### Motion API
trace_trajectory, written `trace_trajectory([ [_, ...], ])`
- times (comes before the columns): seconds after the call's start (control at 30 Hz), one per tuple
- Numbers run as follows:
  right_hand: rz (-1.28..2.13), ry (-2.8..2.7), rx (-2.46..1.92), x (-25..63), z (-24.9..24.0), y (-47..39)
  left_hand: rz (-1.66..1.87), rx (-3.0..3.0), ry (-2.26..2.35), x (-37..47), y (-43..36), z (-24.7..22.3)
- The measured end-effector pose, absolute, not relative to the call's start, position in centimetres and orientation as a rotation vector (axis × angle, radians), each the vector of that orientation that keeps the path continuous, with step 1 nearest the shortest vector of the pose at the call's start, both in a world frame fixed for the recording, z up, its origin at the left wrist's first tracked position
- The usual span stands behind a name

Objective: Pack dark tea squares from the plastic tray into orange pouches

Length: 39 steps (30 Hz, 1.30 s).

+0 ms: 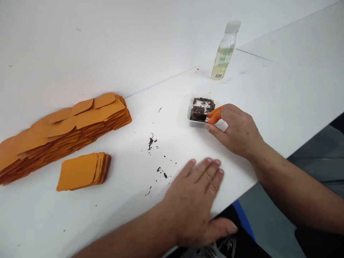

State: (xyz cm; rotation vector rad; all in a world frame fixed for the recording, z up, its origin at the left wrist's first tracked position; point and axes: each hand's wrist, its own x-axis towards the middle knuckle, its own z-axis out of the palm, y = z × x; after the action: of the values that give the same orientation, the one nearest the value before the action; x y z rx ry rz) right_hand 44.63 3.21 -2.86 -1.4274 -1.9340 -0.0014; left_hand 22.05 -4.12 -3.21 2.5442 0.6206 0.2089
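Note:
My right hand [236,129] is at the near right corner of a small clear tray [189,114] that holds dark brown shreds [198,111]. Orange covers sit on two of its fingertips, which reach inside the tray, while the thumb is by the rim. The fingers are pinched together; whatever is between them is too small to make out. Palm down on the white table, my left hand [195,195] lies with its fingers stretched out and nothing in it. Loose dark crumbs [151,141] are scattered left of the tray and beyond the left fingertips.
A long row of stacked orange pieces [64,125] runs along the left, with a smaller orange stack [80,171] in front. Behind the tray stands a capped bottle [223,59] with pale yellow liquid. The table's near edge [242,195] slants up to the right.

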Motion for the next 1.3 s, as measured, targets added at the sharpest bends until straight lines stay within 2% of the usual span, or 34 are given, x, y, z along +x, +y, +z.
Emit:
trace_trajectory([
  [0.17, 0.002, -1.91, -1.439, 44.6, -3.0, 3.3, 0.08, 2.744, 0.977, 18.1, 0.0, -3.0],
  [0.27, -0.01, -1.898, -1.445, 44.5, -3.1, 3.2, 0.278, 2.849, 1.191, 16.0, -1.0, -2.9],
  [0.37, -0.032, -1.887, -1.452, 44.5, -3.2, 3.0, 0.556, 2.684, 1.737, 13.2, -5.4, -3.5],
  [0.5, -0.041, -1.906, -1.444, 44.6, -3.2, 2.9, 0.246, 2.588, 1.925, 10.0, -11.4, -6.1],
  [0.6, -0.097, -1.939, -1.444, 44.7, -2.9, 2.8, 0.109, 2.469, 2.037, 10.8, -11.9, -6.9],
  [0.83, -0.249, -1.944, -1.511, 45.0, -3.1, 2.7, 0.172, 2.05, 2.068, 16.9, -0.8, -4.3],
  [0.97, -0.25, -1.938, -1.471, 45.1, -3.5, 3.0, 0.294, 2.072, 2.048, 18.7, 4.2, -4.2],
  [1.17, -0.166, -1.928, -1.423, 45.0, -3.9, 3.3, 0.597, 2.096, 1.999, 15.8, 7.3, -3.6],
  [1.3, -0.09, -1.911, -1.387, 44.8, -4.0, 3.3, 0.612, 2.09, 1.918, 13.4, 10.5, -3.9],
])
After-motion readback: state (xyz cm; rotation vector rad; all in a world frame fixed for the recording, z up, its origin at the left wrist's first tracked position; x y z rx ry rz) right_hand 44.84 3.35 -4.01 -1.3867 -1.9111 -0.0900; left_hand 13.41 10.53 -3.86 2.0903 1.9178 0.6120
